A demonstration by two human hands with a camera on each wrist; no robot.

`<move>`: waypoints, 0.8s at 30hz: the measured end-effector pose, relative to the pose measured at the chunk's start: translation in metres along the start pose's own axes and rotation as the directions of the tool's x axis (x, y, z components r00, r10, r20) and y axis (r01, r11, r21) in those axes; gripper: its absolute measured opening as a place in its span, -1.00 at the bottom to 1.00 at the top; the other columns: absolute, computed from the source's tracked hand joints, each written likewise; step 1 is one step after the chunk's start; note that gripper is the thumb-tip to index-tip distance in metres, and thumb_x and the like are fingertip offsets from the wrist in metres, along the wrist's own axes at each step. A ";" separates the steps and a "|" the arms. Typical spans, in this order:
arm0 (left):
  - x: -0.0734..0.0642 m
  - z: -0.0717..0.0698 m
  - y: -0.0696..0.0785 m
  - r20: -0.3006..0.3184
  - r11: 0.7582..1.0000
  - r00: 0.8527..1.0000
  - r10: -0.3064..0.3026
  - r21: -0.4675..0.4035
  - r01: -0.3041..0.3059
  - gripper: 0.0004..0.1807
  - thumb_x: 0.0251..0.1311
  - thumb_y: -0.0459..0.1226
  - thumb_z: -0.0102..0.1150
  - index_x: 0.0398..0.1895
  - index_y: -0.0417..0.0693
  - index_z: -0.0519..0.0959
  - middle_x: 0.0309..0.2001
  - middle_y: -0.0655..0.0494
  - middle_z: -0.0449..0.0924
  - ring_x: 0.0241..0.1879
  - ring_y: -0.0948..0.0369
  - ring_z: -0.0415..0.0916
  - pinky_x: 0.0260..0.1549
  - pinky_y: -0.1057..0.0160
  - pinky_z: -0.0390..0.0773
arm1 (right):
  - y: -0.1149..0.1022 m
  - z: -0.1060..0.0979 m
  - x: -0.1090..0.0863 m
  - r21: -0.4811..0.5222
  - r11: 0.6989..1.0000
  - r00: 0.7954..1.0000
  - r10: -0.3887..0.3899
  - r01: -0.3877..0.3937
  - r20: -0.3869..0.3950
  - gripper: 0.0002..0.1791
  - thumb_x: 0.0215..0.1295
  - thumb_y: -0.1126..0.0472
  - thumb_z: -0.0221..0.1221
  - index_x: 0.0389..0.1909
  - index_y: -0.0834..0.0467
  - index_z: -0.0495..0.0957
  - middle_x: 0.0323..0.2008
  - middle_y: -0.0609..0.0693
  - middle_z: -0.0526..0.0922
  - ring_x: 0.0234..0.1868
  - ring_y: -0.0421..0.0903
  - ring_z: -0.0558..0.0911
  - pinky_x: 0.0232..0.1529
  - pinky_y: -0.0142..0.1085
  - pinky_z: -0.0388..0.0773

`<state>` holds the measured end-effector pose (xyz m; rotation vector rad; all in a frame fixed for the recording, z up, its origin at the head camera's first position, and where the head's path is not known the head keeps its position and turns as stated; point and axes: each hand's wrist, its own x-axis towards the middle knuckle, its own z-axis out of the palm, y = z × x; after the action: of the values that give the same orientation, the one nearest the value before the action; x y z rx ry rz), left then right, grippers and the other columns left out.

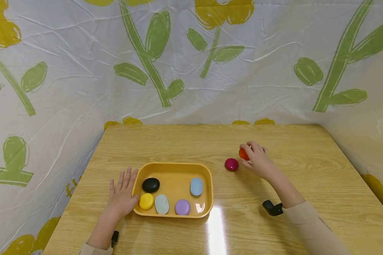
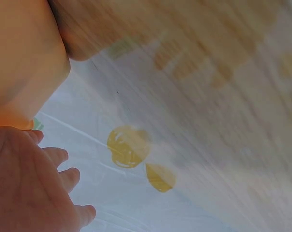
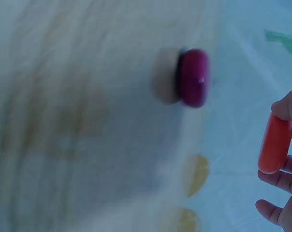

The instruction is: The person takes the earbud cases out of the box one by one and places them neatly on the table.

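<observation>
My right hand pinches a smooth orange pebble between thumb and fingers, held above the table in the right wrist view. Close by on the wood lies a magenta pebble, apart from the hand. A yellow-orange tray stands left of these. My left hand lies at its left end, fingers spread and straight, the thumb touching the rim. Inside the tray are a black pebble, a yellow one, a pale grey-green pebble, a purple pebble and a light blue pebble.
The wooden table reaches back to a white sheet printed with green stems and yellow flowers, which also hangs at both sides. A black wrist mount sticks out by the right sleeve. Light glares on the wood in front of the tray.
</observation>
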<state>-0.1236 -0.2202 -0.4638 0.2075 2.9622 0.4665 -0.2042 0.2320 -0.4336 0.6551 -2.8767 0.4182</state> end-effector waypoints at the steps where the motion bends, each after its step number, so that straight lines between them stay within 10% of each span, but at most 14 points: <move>1: 0.000 0.000 0.000 0.001 1.000 1.000 -0.001 -0.003 0.001 -0.18 0.18 -0.17 -0.07 0.45 -0.03 -0.22 0.44 -0.12 -0.38 0.39 -0.13 -0.42 0.21 -0.23 -0.53 | 0.004 0.002 -0.003 -0.002 1.000 1.000 0.014 -0.014 0.014 -0.52 0.17 0.22 0.17 0.07 0.25 0.26 0.01 0.35 0.28 0.03 0.33 0.30 -0.02 0.30 0.17; 24: 0.001 0.001 -0.002 0.005 1.000 1.000 -0.005 -0.015 0.005 -0.17 0.18 -0.17 -0.07 0.45 -0.03 -0.22 0.44 -0.12 -0.38 0.40 -0.11 -0.45 0.20 -0.23 -0.57 | 0.029 0.032 -0.025 -0.046 0.997 0.985 0.073 -0.067 0.153 -0.57 0.19 0.24 0.13 0.06 0.24 0.29 -0.04 0.32 0.32 -0.02 0.28 0.34 -0.15 0.25 0.26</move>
<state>-0.1251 -0.2215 -0.4655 0.1992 2.9531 0.4872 -0.1978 0.2570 -0.4761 0.6064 -3.0539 0.3307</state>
